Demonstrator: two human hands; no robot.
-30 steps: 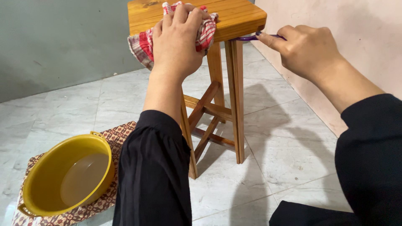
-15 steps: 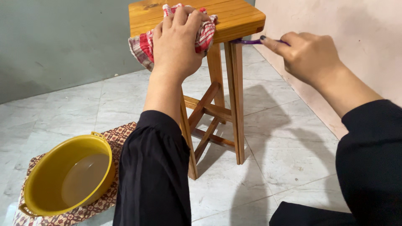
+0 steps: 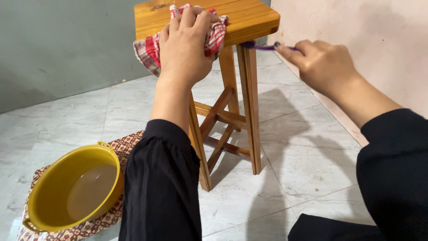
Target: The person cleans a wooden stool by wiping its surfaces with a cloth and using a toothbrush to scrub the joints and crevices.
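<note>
Your left hand [image 3: 185, 47] clenches soft checked cloth [image 3: 147, 49] atop stool [image 3: 249, 20]; bunches easily. Your right hand [image 3: 327, 67] pinches thin purple brush [image 3: 261, 46], light, stiff; hold near tail.

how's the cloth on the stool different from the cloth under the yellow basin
The checked cloth is red and white, bunched under the left hand on the stool seat; the patterned cloth is brown, lying flat on the floor tiles beneath the yellow basin. One is gripped, the other untouched. Both are patterned fabric.
</note>
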